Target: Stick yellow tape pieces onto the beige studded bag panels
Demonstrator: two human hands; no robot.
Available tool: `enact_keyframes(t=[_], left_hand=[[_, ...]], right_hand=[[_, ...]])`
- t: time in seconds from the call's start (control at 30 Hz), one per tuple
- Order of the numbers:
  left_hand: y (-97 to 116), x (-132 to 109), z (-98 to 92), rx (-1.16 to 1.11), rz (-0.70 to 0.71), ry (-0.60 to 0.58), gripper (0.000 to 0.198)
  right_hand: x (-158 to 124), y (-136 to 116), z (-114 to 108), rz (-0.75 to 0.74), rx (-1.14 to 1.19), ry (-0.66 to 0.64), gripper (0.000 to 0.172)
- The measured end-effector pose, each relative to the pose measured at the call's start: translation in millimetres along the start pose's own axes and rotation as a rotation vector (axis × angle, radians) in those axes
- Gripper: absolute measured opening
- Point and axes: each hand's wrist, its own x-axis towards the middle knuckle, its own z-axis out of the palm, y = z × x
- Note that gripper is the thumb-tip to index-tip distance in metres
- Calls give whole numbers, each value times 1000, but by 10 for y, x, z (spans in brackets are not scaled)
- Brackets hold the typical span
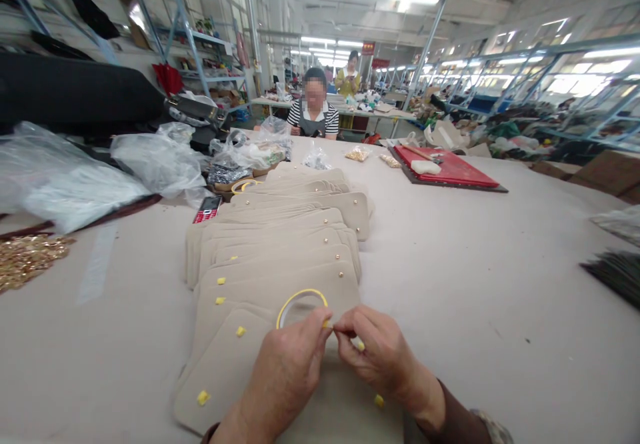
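Note:
My left hand (295, 351) is closed on a roll of yellow tape (303, 293), whose ring stands up behind the fingers. The fingertips of my right hand (373, 347) pinch the tape's loose end close to my left thumb. Both hands are over a beige flat panel (260, 364) with rounded corners. Small yellow tape pieces (203, 398) stick to this panel and to some behind it. Beyond lies an overlapping row of similar beige panels (280, 231), several with small metal studs (341, 275). Part of the nearest panel is hidden under my hands.
A red and black phone (207, 209) lies left of the panels. Clear plastic bags (155, 157) and gold-coloured metal pieces (30, 257) are at the left. A red board (450, 166) lies at the back right, dark strips (615, 277) at the right edge. Opposite sits a person (314, 107).

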Motion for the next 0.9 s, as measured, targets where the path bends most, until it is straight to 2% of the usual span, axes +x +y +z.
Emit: enact_keyframes(t=[0.07,0.1,0.13,0.23,0.3,0.43,0.5,0.57,0.67,0.73,0.9], left_hand=[[23,3,-1,-34,-39,-18,17],[34,7,6,-39,-47,-19,19],[46,12,18,-31,-46,-6,20],[96,30,66,21,-23,54,21],[144,39,84,23,4,91,20],[197,37,69,-44,50,150,17],[154,25,80,13,42,120,15],[72,5,126,144,11,23,14],[-45,-26,235,297,-47,-152,12],[-82,-37,291,330,-68,-222,12],[-83,-33,309,326,-75,-260,11]], right_hand=[[15,-46,-12,43,7,36,17],[28,-71,-20,116,41,43,16],[43,-94,-26,233,102,39,14],[95,-118,-34,728,419,-45,12],[122,-65,-38,953,609,-86,17],[117,206,-105,1138,689,-23,24],[84,353,-165,1183,690,-93,26],[41,457,-213,1175,666,-205,27],[-18,516,-222,1145,599,-301,28],[-39,508,-198,1121,542,-356,26],[1,438,-163,894,271,-419,19]])
